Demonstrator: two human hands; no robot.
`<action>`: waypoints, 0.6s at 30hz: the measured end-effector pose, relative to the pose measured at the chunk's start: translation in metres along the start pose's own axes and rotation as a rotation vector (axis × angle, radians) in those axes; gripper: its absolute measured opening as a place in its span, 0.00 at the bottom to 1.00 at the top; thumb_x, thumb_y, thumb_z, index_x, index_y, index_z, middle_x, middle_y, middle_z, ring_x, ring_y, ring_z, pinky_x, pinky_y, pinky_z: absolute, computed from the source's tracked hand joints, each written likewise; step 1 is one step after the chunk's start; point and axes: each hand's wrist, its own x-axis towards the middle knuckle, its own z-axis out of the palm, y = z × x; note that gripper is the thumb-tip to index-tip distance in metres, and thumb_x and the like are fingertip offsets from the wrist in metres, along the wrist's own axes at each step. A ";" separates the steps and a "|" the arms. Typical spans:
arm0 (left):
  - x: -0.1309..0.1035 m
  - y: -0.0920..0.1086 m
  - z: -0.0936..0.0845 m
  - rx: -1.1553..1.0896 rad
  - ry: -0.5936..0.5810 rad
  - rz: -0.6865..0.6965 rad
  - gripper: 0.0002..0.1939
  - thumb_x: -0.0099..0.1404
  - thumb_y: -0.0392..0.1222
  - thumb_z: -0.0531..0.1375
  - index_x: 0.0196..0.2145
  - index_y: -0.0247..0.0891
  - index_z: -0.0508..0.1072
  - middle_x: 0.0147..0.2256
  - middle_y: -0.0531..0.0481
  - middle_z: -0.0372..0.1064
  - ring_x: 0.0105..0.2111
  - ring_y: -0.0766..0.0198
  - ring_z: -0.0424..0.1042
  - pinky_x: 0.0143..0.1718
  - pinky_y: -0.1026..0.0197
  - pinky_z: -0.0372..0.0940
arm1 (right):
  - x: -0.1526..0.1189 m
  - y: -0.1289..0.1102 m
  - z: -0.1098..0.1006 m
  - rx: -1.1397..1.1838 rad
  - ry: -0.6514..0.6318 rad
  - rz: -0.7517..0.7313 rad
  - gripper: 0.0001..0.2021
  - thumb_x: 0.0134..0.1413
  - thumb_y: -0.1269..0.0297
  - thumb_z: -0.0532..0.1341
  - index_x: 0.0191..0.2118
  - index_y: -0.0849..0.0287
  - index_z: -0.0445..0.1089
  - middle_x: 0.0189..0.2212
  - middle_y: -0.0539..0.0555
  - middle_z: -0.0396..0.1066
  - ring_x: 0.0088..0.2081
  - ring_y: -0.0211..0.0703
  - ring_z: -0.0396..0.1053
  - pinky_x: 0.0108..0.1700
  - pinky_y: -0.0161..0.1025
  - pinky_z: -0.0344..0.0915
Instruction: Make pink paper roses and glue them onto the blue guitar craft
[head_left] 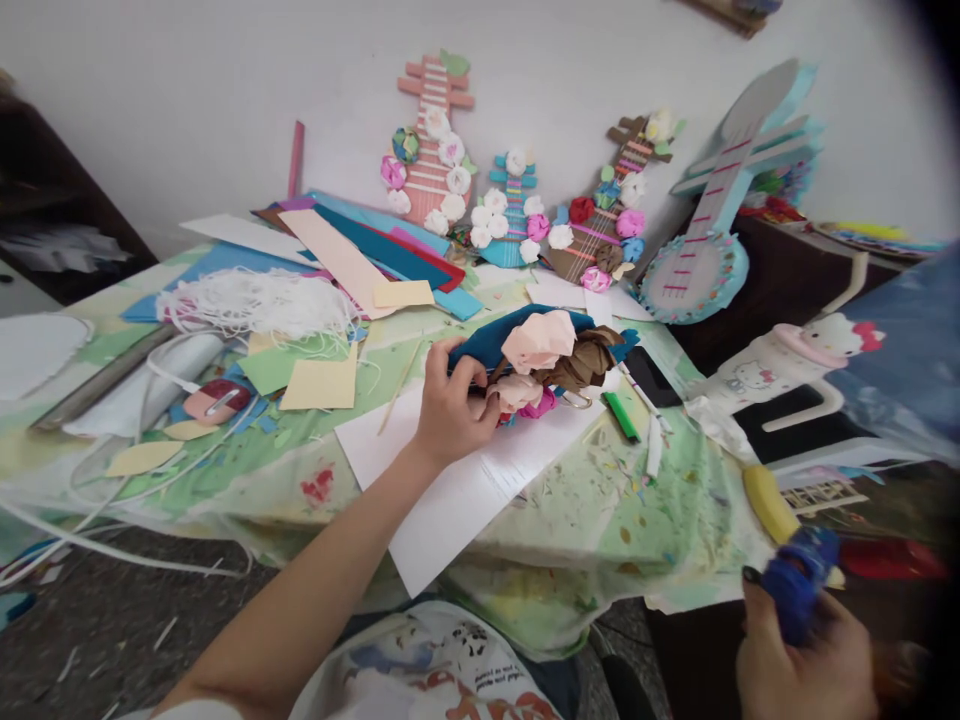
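Toward the middle of the table, my left hand (pixel 457 405) is closed with its fingers pinching a dark blue paper craft (pixel 487 335). Crumpled paper flowers cover the craft: a pale pink flower (pixel 540 340), a brown flower (pixel 589 360) and smaller pink ones. It is held over a white printed sheet (pixel 457 510). At the lower right, my right hand (pixel 810 650) is wrapped round a blue plastic object (pixel 799 580), partly hidden by the fingers and dark at the frame edge; its kind is unclear. A yellow piece (pixel 771 505) and a red object (pixel 892 557) lie close to it.
Against the wall stand several flower-trimmed paper lutes (pixel 517 215) and a large light-blue one (pixel 694 265). White string (pixel 259 305), coloured paper strips (pixel 337 250) and paper squares (pixel 319 383) lie left. A green marker (pixel 621 417) and a Hello Kitty cup (pixel 765 365) are right.
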 end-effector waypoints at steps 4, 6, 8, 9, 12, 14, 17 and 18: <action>0.007 -0.003 -0.008 -0.102 -0.099 -0.019 0.09 0.54 0.32 0.55 0.32 0.39 0.57 0.39 0.42 0.60 0.49 0.54 0.61 0.46 0.52 0.60 | 0.011 -0.011 0.002 -0.175 -0.103 -0.030 0.31 0.48 0.44 0.52 0.47 0.67 0.66 0.38 0.65 0.67 0.41 0.62 0.66 0.37 0.50 0.63; 0.012 -0.008 -0.009 -0.136 -0.100 -0.115 0.07 0.57 0.32 0.53 0.32 0.39 0.56 0.38 0.43 0.62 0.46 0.56 0.65 0.44 0.54 0.62 | 0.014 -0.010 0.009 -0.177 -0.128 -0.100 0.30 0.49 0.44 0.50 0.47 0.68 0.65 0.39 0.66 0.66 0.43 0.61 0.65 0.39 0.50 0.63; 0.018 -0.016 -0.009 -0.210 -0.093 -0.271 0.07 0.58 0.35 0.54 0.33 0.40 0.56 0.36 0.46 0.65 0.40 0.60 0.69 0.39 0.57 0.63 | 0.016 -0.007 0.018 -0.189 -0.143 -0.143 0.30 0.50 0.45 0.49 0.47 0.68 0.64 0.39 0.66 0.66 0.43 0.61 0.65 0.39 0.50 0.64; 0.022 -0.020 -0.010 -0.275 -0.088 -0.362 0.09 0.57 0.36 0.56 0.35 0.40 0.57 0.35 0.48 0.66 0.36 0.61 0.70 0.37 0.59 0.64 | 0.017 -0.006 0.022 -0.197 -0.149 -0.152 0.30 0.50 0.46 0.48 0.48 0.68 0.64 0.40 0.66 0.65 0.44 0.61 0.65 0.39 0.50 0.64; 0.037 -0.039 -0.015 -0.529 -0.110 -0.612 0.24 0.52 0.36 0.61 0.46 0.41 0.57 0.31 0.52 0.70 0.30 0.64 0.71 0.32 0.63 0.66 | 0.022 -0.006 0.030 -0.225 -0.160 -0.139 0.29 0.52 0.46 0.47 0.49 0.67 0.64 0.42 0.66 0.64 0.44 0.60 0.65 0.40 0.51 0.64; 0.047 -0.054 -0.019 -0.595 -0.160 -0.724 0.30 0.47 0.36 0.64 0.49 0.40 0.61 0.30 0.52 0.72 0.27 0.63 0.72 0.28 0.64 0.66 | 0.027 -0.008 0.032 -0.249 -0.167 -0.111 0.30 0.52 0.46 0.47 0.50 0.66 0.64 0.43 0.67 0.64 0.43 0.59 0.66 0.40 0.51 0.64; 0.055 -0.079 -0.026 -0.629 -0.315 -0.852 0.22 0.44 0.40 0.66 0.39 0.34 0.72 0.32 0.46 0.73 0.24 0.62 0.71 0.22 0.64 0.65 | 0.035 -0.012 0.036 -0.277 -0.179 -0.087 0.30 0.52 0.45 0.47 0.50 0.66 0.64 0.43 0.67 0.65 0.41 0.59 0.67 0.40 0.51 0.64; 0.055 -0.086 -0.027 -0.640 -0.306 -0.892 0.21 0.44 0.40 0.67 0.37 0.33 0.73 0.32 0.46 0.74 0.24 0.62 0.71 0.21 0.64 0.65 | 0.038 -0.012 0.039 -0.281 -0.181 -0.086 0.30 0.52 0.45 0.48 0.50 0.66 0.64 0.43 0.66 0.65 0.41 0.59 0.67 0.40 0.51 0.64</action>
